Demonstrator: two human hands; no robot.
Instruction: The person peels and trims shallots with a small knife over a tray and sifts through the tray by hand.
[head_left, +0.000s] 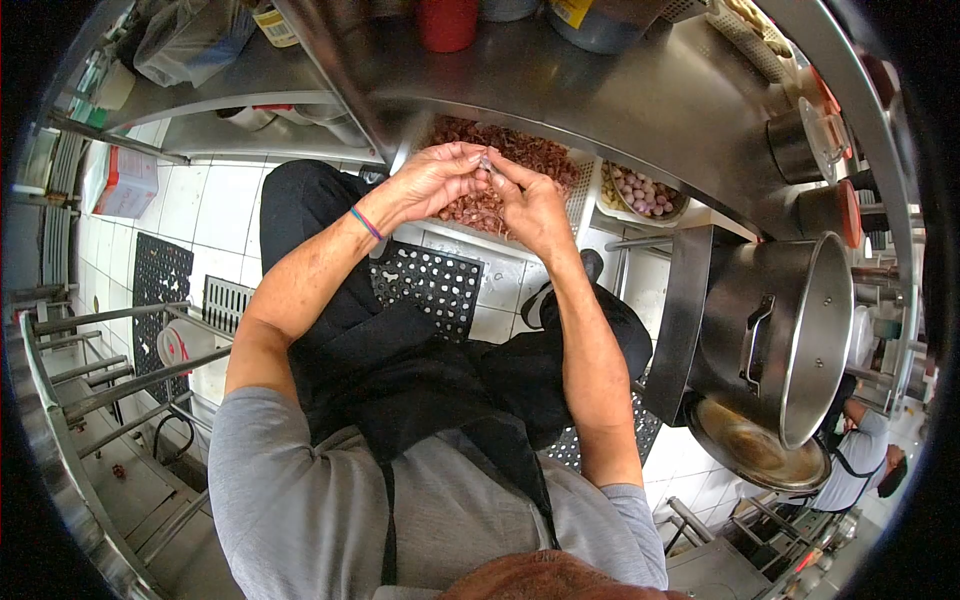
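Note:
My left hand (pixel 432 182), with coloured bands at its wrist, and my right hand (pixel 538 208) meet above a white crate (pixel 580 195) of reddish-brown shallots (pixel 470 212). Between the fingertips of both hands is a small pale-purple shallot (pixel 487 166), mostly covered by the fingers. Both hands are closed in a pinch around it. To the right of the crate, a basket (pixel 611 200) holds peeled, pinkish-purple shallots (pixel 645 190) and some yellowish pieces.
A steel shelf (pixel 600 95) overhangs the crate. At right stand a large steel pot (pixel 770 340) and a round pan or lid (pixel 750 445). Black perforated mats (pixel 430 285) lie on white floor tiles. Another person (pixel 850 460) is at far right. Metal racks (pixel 130 390) stand at left.

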